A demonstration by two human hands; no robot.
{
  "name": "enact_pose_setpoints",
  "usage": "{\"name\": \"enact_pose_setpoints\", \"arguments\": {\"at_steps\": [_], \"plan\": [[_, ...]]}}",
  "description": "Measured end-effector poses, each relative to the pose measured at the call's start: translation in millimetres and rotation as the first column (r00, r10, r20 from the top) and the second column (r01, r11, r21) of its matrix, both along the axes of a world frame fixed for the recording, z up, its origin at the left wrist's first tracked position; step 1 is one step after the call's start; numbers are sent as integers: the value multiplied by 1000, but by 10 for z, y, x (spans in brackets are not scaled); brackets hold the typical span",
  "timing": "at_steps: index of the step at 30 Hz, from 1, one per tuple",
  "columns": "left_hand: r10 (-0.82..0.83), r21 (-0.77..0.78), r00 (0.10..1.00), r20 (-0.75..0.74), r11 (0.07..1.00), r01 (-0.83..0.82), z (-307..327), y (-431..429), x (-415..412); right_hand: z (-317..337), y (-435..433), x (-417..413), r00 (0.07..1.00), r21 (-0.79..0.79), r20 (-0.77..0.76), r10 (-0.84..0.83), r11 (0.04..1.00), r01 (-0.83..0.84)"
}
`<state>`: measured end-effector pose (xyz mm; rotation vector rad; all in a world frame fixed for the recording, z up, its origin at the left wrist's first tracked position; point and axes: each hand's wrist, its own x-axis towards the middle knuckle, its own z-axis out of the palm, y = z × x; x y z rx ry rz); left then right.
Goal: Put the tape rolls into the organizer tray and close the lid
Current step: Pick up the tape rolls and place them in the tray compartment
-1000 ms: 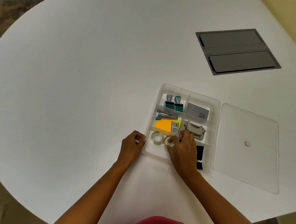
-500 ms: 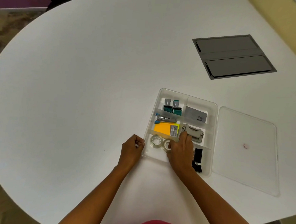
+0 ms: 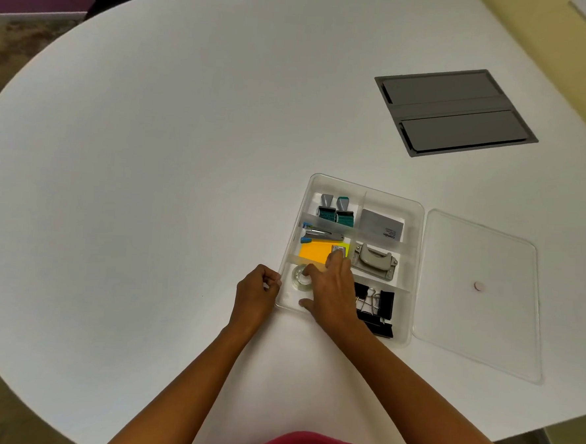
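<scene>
My right hand [image 3: 332,289] spreads over the tape roll [image 3: 301,278] to seat it (lid [image 3: 479,295] waits beside); my curled left hand [image 3: 258,293] steadies the tray [image 3: 416,263].

1 head-worn, wide-angle camera looks forward and steeply down from above the near edge of a white oval table [image 3: 150,178]. Both forearms enter from the bottom edge, and the clear organizer tray [image 3: 416,263] sits just right of centre, fairly close. The far table edge curves across the top; a grey hatch [image 3: 452,111] lies upper right. No 2nd view exists.
</scene>
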<state>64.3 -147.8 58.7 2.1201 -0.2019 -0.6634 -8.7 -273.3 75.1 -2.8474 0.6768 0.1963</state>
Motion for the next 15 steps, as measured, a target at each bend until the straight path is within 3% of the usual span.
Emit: {"name": "enact_pose_setpoints", "arguments": {"at_steps": [10, 13, 15], "plan": [[-9, 20, 1000, -8, 1000, 9, 2, 4, 3, -126, -25, 61, 995, -37, -96, 40, 998, -44], [-18, 18, 1000, -16, 1000, 18, 17, -2, 10, -112, 2, 26, 998, 1, -55, 11, 1000, -11], [-19, 16, 1000, -23, 1000, 20, 21, -6, 8, -45, -3, -31, 998, 52, 58, -34, 998, 31]]}}
